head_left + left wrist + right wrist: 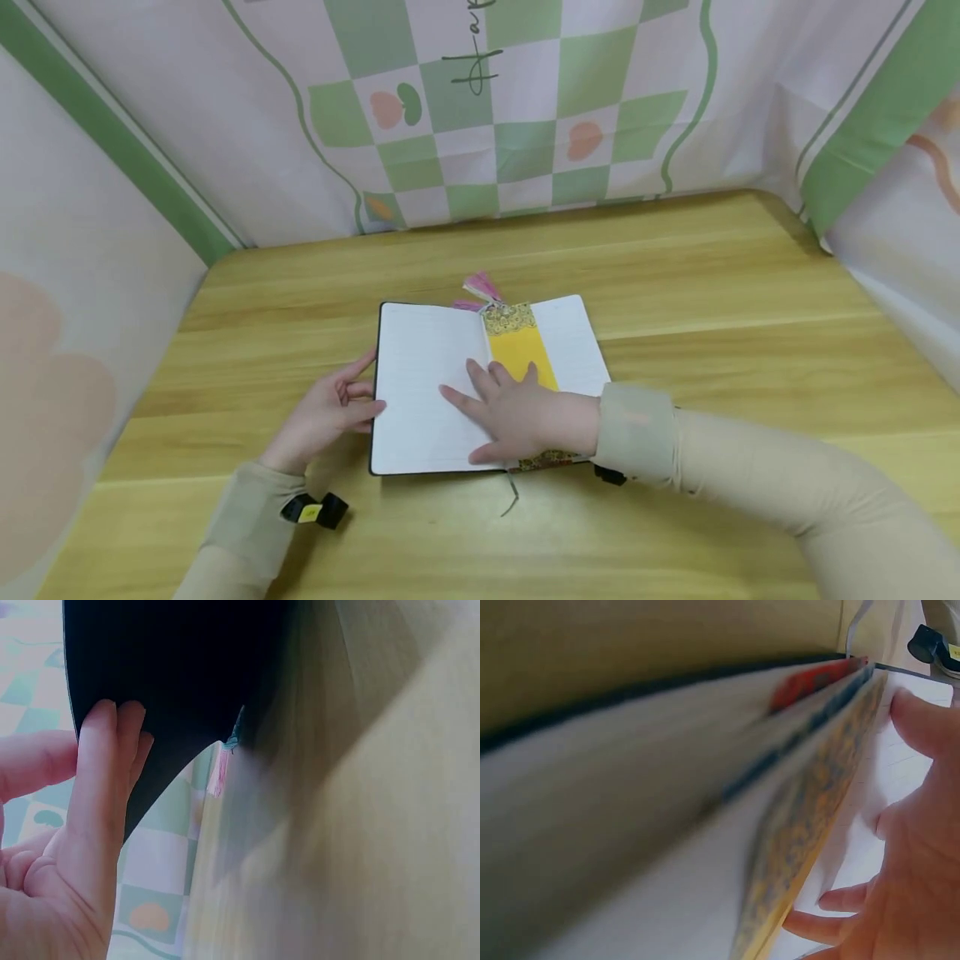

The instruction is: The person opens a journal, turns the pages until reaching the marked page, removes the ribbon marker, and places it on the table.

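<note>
An open notebook (427, 392) with a black cover and white lined pages lies on the table, its left side tilted up. My left hand (322, 417) pinches its left edge, thumb on the page and fingers behind the black cover (180, 667). Over the inner pages my right hand (521, 417) is spread, its fingertips touching the left page near the fold. Beneath that hand a yellow bookmark (519, 354) with patterned ends lies along the right page. Red (810, 684) and blue (780, 754) edges show between the pages in the right wrist view.
A pink tassel (482, 287) sticks out past the notebook's top, and a thin ribbon (513, 492) hangs from its bottom. Around it is the wooden table (697, 317). A green-and-white checked cloth (517, 108) hangs behind, with more cloth at both sides.
</note>
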The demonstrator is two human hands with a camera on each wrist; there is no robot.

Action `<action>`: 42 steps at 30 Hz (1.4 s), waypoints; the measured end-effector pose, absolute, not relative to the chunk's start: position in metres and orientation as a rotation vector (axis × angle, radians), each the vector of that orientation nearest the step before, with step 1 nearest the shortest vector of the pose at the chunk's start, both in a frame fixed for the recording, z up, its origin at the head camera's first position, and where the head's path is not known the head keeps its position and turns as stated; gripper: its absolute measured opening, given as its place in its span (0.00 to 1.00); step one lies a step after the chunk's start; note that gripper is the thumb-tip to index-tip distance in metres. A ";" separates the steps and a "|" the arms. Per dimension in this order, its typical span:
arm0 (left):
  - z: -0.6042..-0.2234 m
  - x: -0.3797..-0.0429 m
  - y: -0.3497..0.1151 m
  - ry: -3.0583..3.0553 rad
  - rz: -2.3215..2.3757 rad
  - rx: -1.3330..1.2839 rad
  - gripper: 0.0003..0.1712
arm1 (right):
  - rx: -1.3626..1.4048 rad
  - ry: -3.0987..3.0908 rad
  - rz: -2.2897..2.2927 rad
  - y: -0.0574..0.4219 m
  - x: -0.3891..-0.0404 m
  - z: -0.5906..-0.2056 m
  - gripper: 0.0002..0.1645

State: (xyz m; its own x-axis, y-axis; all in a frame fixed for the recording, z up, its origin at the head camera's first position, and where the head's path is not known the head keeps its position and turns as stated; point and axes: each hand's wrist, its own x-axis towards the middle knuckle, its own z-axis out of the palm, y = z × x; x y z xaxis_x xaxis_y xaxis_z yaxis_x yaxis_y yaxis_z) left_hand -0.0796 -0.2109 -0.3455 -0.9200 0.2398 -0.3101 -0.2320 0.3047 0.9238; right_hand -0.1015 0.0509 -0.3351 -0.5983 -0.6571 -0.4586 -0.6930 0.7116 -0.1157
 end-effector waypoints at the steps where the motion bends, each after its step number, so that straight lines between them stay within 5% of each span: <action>1: -0.346 -0.080 -0.211 2.192 1.647 0.010 0.45 | -1.033 2.440 0.087 0.051 -0.102 -0.335 0.53; 11: -0.344 -0.080 -0.205 2.207 1.663 -0.003 0.44 | -1.011 2.587 -0.518 0.083 -0.124 -0.324 0.41; 24: -0.343 -0.084 -0.205 2.193 1.668 -0.013 0.44 | -0.208 2.143 -1.274 0.153 -0.178 -0.316 0.42; 42: -0.340 -0.079 -0.204 2.209 1.653 -0.048 0.44 | -0.115 1.685 -1.604 0.144 -0.189 -0.350 0.43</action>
State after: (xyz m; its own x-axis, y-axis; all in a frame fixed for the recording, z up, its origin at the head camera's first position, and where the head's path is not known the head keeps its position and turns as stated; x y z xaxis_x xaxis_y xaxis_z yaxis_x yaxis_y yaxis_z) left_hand -0.0786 -0.2039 -0.3397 -0.9274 0.1963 -0.3186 -0.2503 0.3074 0.9181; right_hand -0.1892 0.1441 -0.3501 -0.6836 -0.5603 -0.4677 0.4394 0.1958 -0.8767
